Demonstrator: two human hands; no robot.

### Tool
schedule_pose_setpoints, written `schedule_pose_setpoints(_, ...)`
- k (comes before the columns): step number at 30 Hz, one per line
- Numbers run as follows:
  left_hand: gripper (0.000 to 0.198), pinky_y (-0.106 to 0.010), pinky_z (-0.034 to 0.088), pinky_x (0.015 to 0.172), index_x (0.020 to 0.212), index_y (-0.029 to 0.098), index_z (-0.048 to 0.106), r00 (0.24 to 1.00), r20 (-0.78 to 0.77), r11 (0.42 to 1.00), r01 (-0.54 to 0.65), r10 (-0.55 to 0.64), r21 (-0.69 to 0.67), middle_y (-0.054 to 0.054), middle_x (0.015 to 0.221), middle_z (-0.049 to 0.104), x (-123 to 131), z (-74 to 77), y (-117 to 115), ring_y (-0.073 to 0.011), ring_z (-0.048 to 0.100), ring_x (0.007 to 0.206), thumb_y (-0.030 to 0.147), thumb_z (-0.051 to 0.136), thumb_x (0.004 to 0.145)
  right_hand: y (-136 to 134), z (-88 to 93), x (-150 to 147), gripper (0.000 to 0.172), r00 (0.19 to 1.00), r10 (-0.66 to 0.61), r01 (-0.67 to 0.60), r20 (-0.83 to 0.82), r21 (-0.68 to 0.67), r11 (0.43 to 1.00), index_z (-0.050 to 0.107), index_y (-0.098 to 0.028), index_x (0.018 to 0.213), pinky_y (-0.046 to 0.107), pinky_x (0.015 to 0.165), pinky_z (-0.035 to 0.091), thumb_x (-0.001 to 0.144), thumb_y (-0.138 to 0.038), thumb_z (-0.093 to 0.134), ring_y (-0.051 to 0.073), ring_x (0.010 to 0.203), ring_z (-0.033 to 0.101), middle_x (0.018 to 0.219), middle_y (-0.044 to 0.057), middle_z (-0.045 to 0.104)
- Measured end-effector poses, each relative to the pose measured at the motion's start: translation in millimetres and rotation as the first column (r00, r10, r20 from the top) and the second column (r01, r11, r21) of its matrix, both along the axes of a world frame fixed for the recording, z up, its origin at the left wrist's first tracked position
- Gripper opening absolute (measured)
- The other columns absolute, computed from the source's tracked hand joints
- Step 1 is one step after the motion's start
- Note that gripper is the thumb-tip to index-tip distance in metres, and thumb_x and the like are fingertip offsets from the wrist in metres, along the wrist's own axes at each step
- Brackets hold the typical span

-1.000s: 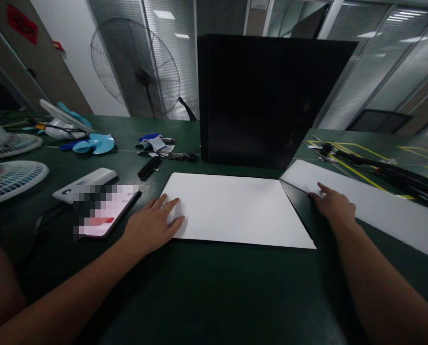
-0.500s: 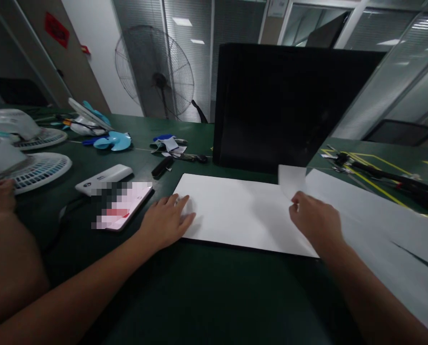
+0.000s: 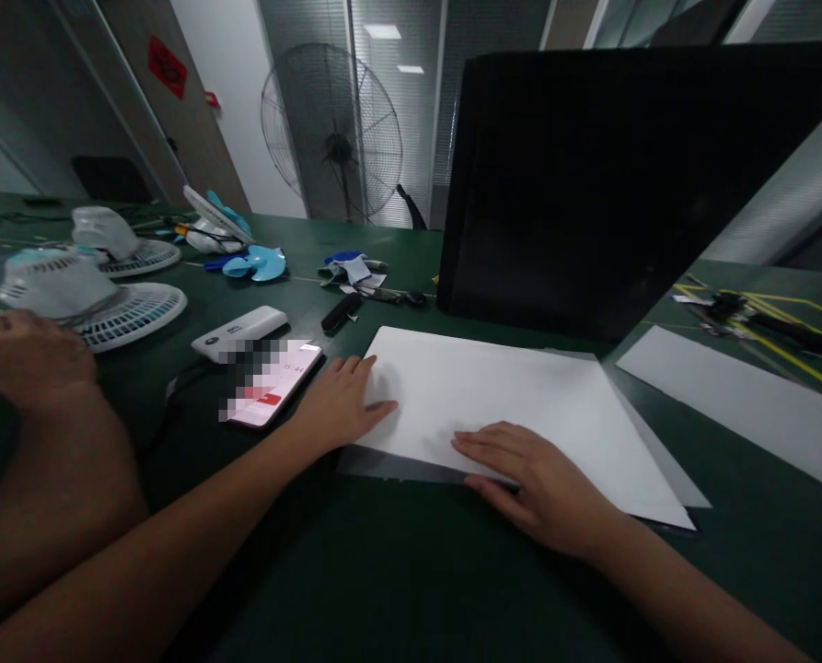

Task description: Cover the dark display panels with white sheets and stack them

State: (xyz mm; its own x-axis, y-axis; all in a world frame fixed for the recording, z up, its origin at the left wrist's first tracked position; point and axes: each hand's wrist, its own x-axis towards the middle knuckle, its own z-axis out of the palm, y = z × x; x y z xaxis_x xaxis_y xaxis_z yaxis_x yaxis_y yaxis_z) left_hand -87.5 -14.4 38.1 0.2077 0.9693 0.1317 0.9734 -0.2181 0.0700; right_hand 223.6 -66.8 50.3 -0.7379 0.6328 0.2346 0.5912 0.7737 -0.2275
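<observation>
A white sheet of paper (image 3: 445,387) lies in front of me, covering most of a dark-edged pad or stack. Beneath it, the edges of another sheet (image 3: 673,470) stick out askew on the right, and a greyish translucent strip (image 3: 411,465) shows along the front. My left hand (image 3: 338,405) rests open on the sheet's left edge, thumb and fingers apart. Laid flat near the front edge, my right hand (image 3: 521,474) has its fingers stretched over the paper and its thumb lower down. Neither hand grips anything.
A large black monitor (image 3: 590,184) stands behind the paper. At left are a phone (image 3: 276,387), a white power bank (image 3: 241,331) and fan parts (image 3: 131,318), with another person's hand (image 3: 34,359) on them. A white sheet (image 3: 742,405) lies at right.
My right hand has let go of the lifted paper corner and moved left and nearer, now flat on the sheet. The paper lies down. My view has turned and things appear shifted right.
</observation>
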Motion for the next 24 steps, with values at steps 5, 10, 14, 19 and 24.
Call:
schedule_pose_setpoints(5, 0.07, -0.049, 0.041, 0.11, 0.143, 0.016, 0.053, 0.994, 0.102, 0.998, -0.048, 0.044, 0.035, -0.014, 0.144, 0.057, -5.8, -10.3, 11.5, -0.0353, 0.052, 0.13, 0.063, 0.056, 0.091, 36.8, -9.9, 57.1, 0.052, 0.863, -0.495, 0.479, 0.101, 0.15, 0.865, 0.061, -0.021, 0.141, 0.057, 0.108, 0.044, 0.101, -0.048, 0.043, 0.032, 0.132, 0.055, 0.142, 0.011, 0.061)
schedule_pose_setpoints(10, 0.063, -0.049, 0.042, 0.11, 0.139, 0.017, 0.058, 0.986, 0.159, 0.997, -0.063, 0.055, 0.05, -0.014, 0.141, 0.058, -6.7, -16.7, 17.0, -0.034, 0.053, 0.128, 0.059, 0.059, 0.092, 57.0, -15.4, 113.6, 0.068, 0.503, -0.831, 0.824, 0.237, 0.158, 0.544, 0.059, -0.015, 0.143, 0.057, 0.096, 0.051, 0.1, -0.058, 0.031, 0.038, 0.12, 0.061, 0.138, 0.018, 0.061)
schedule_pose_setpoints(14, 0.053, -0.047, 0.045, 0.108, 0.131, 0.018, 0.065, 0.974, 0.211, 0.994, -0.093, 0.078, 0.061, -0.012, 0.135, 0.062, -7.5, -16.4, 17.6, -0.0309, 0.058, 0.122, 0.055, 0.06, 0.093, 60.0, -9.3, 125.6, 0.069, 0.371, -0.877, 0.907, 0.306, 0.082, 0.412, 0.063, -0.018, 0.139, 0.053, 0.082, 0.053, 0.097, -0.062, 0.03, 0.038, 0.102, 0.067, 0.119, 0.019, 0.07)
schedule_pose_setpoints(19, 0.046, -0.045, 0.047, 0.105, 0.122, 0.021, 0.071, 0.968, 0.232, 0.991, -0.116, 0.096, 0.074, -0.01, 0.131, 0.064, -7.2, -14.4, 18.6, -0.029, 0.061, 0.118, 0.055, 0.061, 0.093, 61.5, 2.7, 156.0, 0.065, 0.334, -0.912, 0.932, 0.24, 0.063, 0.358, 0.065, -0.022, 0.135, 0.047, 0.081, 0.047, 0.099, -0.061, 0.03, 0.037, 0.106, 0.064, 0.12, 0.019, 0.068)
schedule_pose_setpoints(24, 0.048, -0.046, 0.046, 0.106, 0.118, 0.02, 0.073, 0.967, 0.245, 0.991, -0.097, 0.071, 0.095, -0.011, 0.128, 0.067, -8.8, -15.6, 21.5, -0.0287, 0.063, 0.115, 0.059, 0.06, 0.093, 66.6, -17.2, 228.8, 0.071, 0.295, -0.949, 0.942, 0.11, 0.133, 0.308, 0.044, -0.014, 0.154, 0.043, 0.102, 0.035, 0.102, -0.059, 0.025, 0.031, 0.142, 0.037, 0.156, 0.019, 0.042)
